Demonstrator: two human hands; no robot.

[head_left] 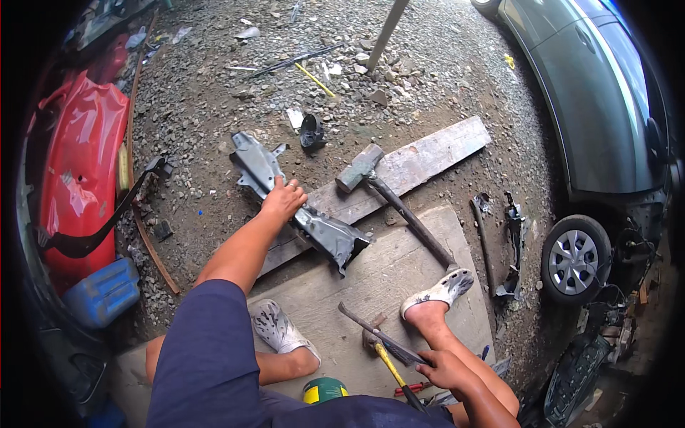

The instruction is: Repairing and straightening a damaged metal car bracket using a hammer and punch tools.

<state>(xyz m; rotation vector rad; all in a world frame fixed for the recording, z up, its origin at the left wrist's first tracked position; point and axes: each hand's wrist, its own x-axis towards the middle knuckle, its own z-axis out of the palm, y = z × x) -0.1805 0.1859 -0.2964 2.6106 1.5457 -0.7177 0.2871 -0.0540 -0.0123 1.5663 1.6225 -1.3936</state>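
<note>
My left hand (pixel 284 200) is closed over the middle of a bent grey sheet-metal car body part (pixel 328 232), pressing it against a wooden plank (pixel 428 160). The part lies slantwise, its crumpled near end over the concrete slab (pixel 399 271). At the lower right my right hand (pixel 444 371) grips a dark metal bar (pixel 374 330) with a curved tip. Under that bar rests a hammer (pixel 391 365) with a yellow and black handle. A large sledgehammer (pixel 359 168) leans its head on the plank, its long handle reaching toward my right foot.
A green car (pixel 592 107) stands at right, with a detached-looking wheel area (pixel 573 255) below it. Crumpled red panel (pixel 82 164) and blue jerrycan (pixel 103 292) lie at left. A post (pixel 387 34) rises from the gravel. Near my feet are a green can (pixel 325 390) and red-handled tool (pixel 412 389).
</note>
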